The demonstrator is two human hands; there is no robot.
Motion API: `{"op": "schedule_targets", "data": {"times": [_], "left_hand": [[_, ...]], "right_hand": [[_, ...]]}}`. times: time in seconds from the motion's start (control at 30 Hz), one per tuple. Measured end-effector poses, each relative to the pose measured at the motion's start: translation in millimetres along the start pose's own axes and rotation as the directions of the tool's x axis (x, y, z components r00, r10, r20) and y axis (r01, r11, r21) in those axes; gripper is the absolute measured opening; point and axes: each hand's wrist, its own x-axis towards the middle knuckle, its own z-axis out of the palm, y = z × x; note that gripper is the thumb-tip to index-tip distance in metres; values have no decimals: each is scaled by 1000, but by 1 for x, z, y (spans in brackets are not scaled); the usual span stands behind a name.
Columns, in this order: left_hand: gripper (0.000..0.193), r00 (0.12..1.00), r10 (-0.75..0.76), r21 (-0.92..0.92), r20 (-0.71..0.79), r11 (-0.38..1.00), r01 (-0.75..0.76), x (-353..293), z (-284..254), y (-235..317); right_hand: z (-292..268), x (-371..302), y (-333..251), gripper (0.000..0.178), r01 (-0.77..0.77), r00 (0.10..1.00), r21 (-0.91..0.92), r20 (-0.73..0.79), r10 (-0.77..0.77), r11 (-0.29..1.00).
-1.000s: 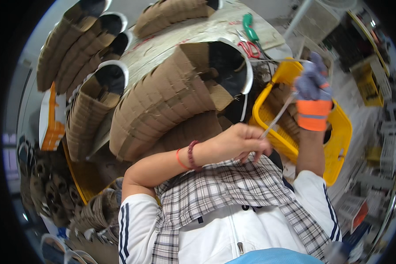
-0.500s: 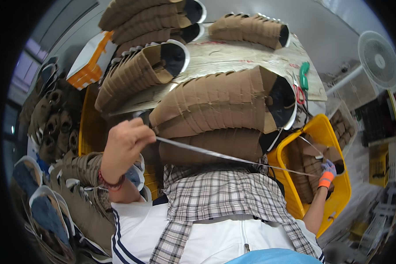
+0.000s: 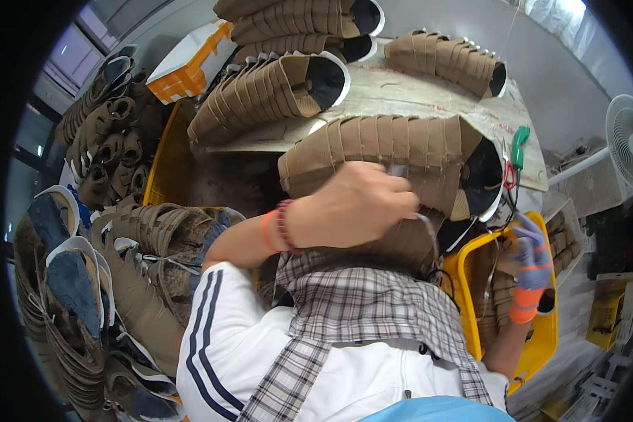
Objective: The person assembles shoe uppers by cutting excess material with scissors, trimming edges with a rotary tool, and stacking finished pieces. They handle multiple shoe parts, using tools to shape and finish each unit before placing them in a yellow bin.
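Observation:
My bare left hand (image 3: 359, 204) is closed in front of a stack of nested brown shoe uppers (image 3: 383, 144) with a black lining and white edge. A thin pale strip (image 3: 429, 228) curves down from its fingers, and a small grey metal piece (image 3: 399, 170) shows just above them; what that piece belongs to is hidden. Another brown stack lies below, mostly covered by my hand and plaid apron. My right hand (image 3: 531, 253), in a grey-purple glove with orange bands, is raised at a yellow bin (image 3: 464, 281) holding more brown stacks. Its fingers are blurred.
A green-handled tool (image 3: 519, 146) and red-handled scissors (image 3: 508, 172) lie at the table's right edge. More upper stacks (image 3: 267, 88) rest at the back. A white-and-orange box (image 3: 190, 63), piles of uppers (image 3: 112, 148) and a fan (image 3: 629, 141) stand around.
My left hand has swung right across the front stack, and the strip is no longer stretched between my hands. My right hand has risen from inside the bin toward its far rim.

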Motion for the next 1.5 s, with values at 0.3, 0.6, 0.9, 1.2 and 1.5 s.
{"op": "schedule_targets", "data": {"times": [0.3, 0.6, 0.9, 1.2, 1.5], "left_hand": [[15, 996, 63, 66, -63, 996, -59, -3, 24, 15], [17, 995, 63, -33, -73, 997, -66, -17, 31, 6], [18, 120, -851, -647, -511, 473, 598, -167, 31, -11], [28, 509, -676, -843, 532, -479, 244, -285, 104, -78], [33, 925, -277, 18, 261, 959, 282, -232, 173, -111]], "right_hand": [[87, -23, -40, 19, -352, 856, 424, 506, 103, 834], [98, -27, -30, 10, -637, 707, 389, 638, 304, 665], [17, -53, 57, 11, -97, 905, -113, -423, 40, 989], [108, -9, 170, 23, 376, 733, -341, 679, -51, 862], [175, 9, 174, 38, 436, 417, -6, 888, -196, 900]]}}
